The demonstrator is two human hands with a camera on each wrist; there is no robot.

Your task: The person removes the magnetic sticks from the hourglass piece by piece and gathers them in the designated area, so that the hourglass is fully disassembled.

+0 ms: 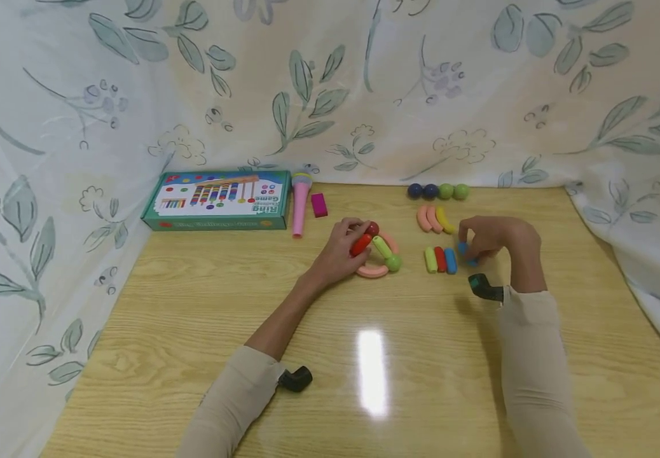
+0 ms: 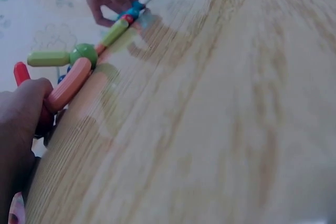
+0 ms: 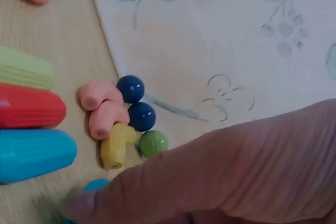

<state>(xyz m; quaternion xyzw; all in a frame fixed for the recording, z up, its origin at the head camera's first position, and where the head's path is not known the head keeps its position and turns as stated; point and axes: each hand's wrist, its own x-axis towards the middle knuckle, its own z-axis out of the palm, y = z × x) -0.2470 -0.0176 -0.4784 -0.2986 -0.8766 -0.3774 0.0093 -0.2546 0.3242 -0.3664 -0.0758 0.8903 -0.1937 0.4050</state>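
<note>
Head view shows the left hand (image 1: 338, 251) curled round a red stick (image 1: 360, 244) that belongs to a small built shape near the middle of the bench (image 1: 192, 331): pink curved pieces (image 1: 372, 271), a light green stick (image 1: 382, 247) and a green ball (image 1: 394, 261) joined to it. The right hand (image 1: 493, 238) pinches a small blue piece (image 1: 463, 249) against the bench, just beside a row of three short sticks, green, red and blue (image 1: 440, 260). Behind that row lie three curved pieces (image 1: 434, 219) and four balls (image 1: 438, 191); a game box (image 1: 218, 200), a pink tube (image 1: 299, 203) and a magenta block (image 1: 319, 205) sit at the back left. The pieces look like hard, smooth, light plastic, so I judge they will be stiff but slippery, and the joints may pull apart easily; each stick is best taken by its ribbed middle, while the balls would roll if nudged.
</note>
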